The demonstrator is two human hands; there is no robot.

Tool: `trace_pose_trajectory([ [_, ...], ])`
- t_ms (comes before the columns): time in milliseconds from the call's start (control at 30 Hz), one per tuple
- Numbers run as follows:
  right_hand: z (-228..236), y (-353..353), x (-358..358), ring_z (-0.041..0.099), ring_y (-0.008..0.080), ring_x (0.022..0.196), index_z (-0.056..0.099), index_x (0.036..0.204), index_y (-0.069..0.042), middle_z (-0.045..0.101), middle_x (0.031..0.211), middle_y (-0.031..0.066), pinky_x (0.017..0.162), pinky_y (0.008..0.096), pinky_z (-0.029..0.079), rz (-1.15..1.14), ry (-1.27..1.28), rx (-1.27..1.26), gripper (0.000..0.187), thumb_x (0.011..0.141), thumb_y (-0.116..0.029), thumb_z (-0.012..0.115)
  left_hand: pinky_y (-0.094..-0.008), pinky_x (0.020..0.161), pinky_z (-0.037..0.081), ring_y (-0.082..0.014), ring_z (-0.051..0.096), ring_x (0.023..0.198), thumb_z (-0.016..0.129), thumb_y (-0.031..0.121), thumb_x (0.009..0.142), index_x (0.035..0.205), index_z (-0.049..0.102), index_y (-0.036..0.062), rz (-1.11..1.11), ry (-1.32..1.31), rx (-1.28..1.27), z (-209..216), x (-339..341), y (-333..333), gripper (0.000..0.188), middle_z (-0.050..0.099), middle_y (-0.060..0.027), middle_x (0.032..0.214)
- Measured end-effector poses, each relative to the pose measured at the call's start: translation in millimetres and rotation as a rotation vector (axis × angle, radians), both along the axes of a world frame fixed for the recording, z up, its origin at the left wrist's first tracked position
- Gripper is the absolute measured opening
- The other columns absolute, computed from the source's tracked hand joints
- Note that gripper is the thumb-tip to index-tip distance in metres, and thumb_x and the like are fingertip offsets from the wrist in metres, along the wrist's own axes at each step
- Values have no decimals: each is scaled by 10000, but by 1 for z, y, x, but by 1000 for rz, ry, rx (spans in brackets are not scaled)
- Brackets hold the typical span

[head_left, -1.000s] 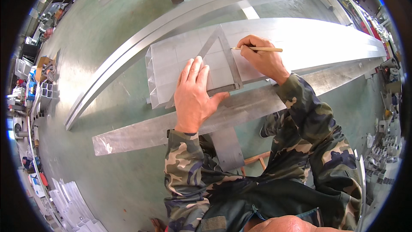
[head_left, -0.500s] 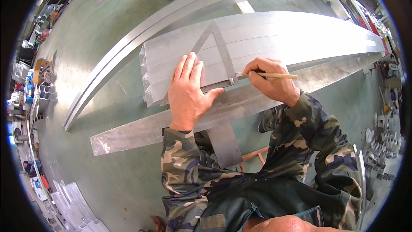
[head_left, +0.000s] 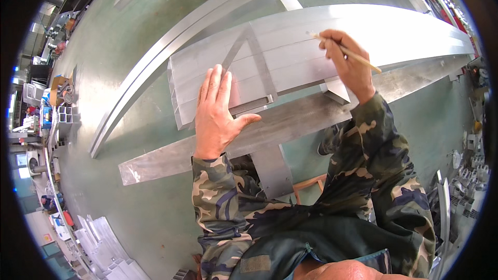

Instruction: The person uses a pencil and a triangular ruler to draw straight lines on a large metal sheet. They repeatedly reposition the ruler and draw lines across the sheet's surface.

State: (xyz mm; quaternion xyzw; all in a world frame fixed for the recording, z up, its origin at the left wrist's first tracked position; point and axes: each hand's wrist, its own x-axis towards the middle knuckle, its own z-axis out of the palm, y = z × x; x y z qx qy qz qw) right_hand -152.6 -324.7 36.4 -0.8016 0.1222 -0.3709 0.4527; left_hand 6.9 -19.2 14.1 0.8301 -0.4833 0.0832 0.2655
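My left hand [head_left: 214, 116] lies flat with the fingers stretched out and the thumb spread, over the near left part of a grey metal set square [head_left: 258, 61]. The square rests on a row of silver metal profiles [head_left: 199, 65] set side by side, its thick edge along their near side. In my right hand [head_left: 351, 61], a light wooden pencil [head_left: 369, 64] is pinched, its tip pointing to the far left. This hand is over the profiles, to the right of the square. Whether the tip touches the metal, I cannot tell.
A bare metal beam [head_left: 171, 165] runs across in front of me, under the profiles. Beyond them lies a long bent-looking bar [head_left: 150, 78]. Stacked silver profiles [head_left: 101, 243] lie on the floor at the lower left, and metal pieces [head_left: 467, 181] crowd the right.
My right hand has moved away from the square's near right corner, to the far right, with the pencil still in it. The left hand stays on the square.
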Motion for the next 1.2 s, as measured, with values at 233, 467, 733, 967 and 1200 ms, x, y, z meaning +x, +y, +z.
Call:
trace_pose_trajectory([
  [233, -21, -38, 7, 688, 83, 862, 784, 1219, -50, 785, 967, 21, 765, 253, 551, -116, 60, 126, 195, 1092, -166, 692, -536, 1312, 350, -443, 387, 1615, 897, 699, 721, 1565, 558, -66, 29, -29, 138, -2, 7, 8, 1188, 443, -266, 1724],
  [467, -22, -35, 20, 653, 103, 807, 788, 1194, -46, 766, 933, 18, 751, 271, 535, -75, -16, 240, 207, 1073, -190, 700, -498, 1316, 367, -393, 374, 1643, 983, 537, 732, 1591, 572, 6, 23, 46, 107, 1, -3, -11, 1089, 454, -214, 1740],
  [733, -18, -29, 28, 638, 163, 738, 788, 1153, -53, 742, 865, 50, 729, 320, 533, -120, -33, 146, 205, 1045, -211, 715, -502, 1311, 371, -404, 368, 1643, 1000, 463, 745, 1591, 559, -6, 22, 64, 138, 11, -17, -36, 1063, 429, -216, 1753],
  [967, -20, -26, 32, 663, 237, 721, 794, 1115, -72, 748, 851, 73, 716, 358, 547, -147, -39, 67, 181, 1037, -215, 714, -517, 1303, 372, -421, 378, 1633, 993, 478, 756, 1579, 566, -19, 22, 46, 150, 12, -19, -39, 1052, 456, -223, 1732],
  [1200, -22, -24, 34, 698, 269, 734, 801, 1107, -86, 770, 873, 86, 713, 375, 565, -165, -43, 2, 177, 1032, -223, 719, -531, 1298, 369, -437, 383, 1622, 892, 684, 801, 1561, 577, -30, 20, 19, 136, 5, -15, -35, 1089, 459, -236, 1723],
])
